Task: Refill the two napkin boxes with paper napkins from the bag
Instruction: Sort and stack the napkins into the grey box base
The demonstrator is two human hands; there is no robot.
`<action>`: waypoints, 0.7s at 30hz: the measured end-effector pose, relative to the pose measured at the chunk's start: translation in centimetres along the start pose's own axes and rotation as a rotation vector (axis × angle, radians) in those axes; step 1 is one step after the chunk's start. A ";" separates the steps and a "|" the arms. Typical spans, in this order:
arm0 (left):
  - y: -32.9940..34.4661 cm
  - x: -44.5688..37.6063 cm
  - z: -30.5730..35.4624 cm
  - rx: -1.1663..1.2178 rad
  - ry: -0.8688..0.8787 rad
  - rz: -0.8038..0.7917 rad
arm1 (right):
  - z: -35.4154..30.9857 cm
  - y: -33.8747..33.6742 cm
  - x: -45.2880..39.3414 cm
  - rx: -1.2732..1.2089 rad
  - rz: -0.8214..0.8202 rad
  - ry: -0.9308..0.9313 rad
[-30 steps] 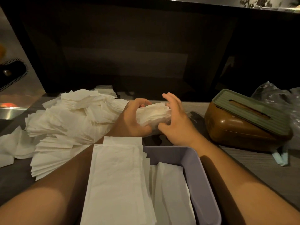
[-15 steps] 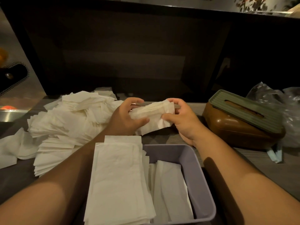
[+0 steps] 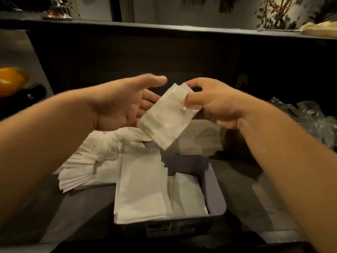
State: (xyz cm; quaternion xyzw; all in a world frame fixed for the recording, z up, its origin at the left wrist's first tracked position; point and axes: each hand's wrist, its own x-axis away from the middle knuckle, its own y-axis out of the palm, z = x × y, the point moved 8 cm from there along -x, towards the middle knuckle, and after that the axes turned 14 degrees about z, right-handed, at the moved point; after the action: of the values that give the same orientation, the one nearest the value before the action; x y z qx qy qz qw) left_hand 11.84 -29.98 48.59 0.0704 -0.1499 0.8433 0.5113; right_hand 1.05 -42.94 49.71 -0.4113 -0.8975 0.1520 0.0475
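Folded white napkins (image 3: 166, 117) held tilted above purple box (image 3: 216, 194), half-filled with napkins.

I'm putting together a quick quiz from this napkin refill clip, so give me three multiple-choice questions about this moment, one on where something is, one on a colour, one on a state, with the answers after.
1. Where is the open napkin box?
A. Below the hands, near the camera
B. On the upper shelf
C. Inside the plastic bag

2. What colour is that box?
A. Bright red
B. Greyish purple
C. Yellow

3. What is the left hand doing?
A. Gripping the box
B. Pinching the bag
C. Open, palm up, holding nothing

Answers:
1 A: the box sits low in the view, under both forearms.
2 B: its bare wall and rim look greyish purple.
3 C: its fingers are straight beside the folded napkin bundle, which only the right hand pinches.
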 end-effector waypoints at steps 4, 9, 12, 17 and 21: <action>1.9 2.3 -0.7 -0.187 -0.009 -0.024 | -0.8 1.3 2.7 0.016 -0.226 0.061; 2.8 3.7 -2.6 -0.192 -0.050 0.014 | 0.0 1.4 5.5 0.011 -0.272 0.101; 4.2 4.5 -3.8 -0.179 -0.099 0.025 | 0.4 -0.4 6.0 0.209 -0.106 -0.014; 6.9 5.4 -4.8 -0.160 -0.131 0.050 | -1.7 -2.1 8.9 0.376 0.069 -0.349; 8.2 5.6 -5.5 -0.219 -0.125 0.063 | -0.7 0.7 11.3 0.667 -0.162 -0.412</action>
State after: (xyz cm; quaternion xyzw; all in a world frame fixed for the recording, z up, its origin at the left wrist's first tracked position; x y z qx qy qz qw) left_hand 2.23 -27.04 43.46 0.0619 -0.2747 0.8315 0.4788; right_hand -5.75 -33.80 49.71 -0.2619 -0.8191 0.5102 0.0092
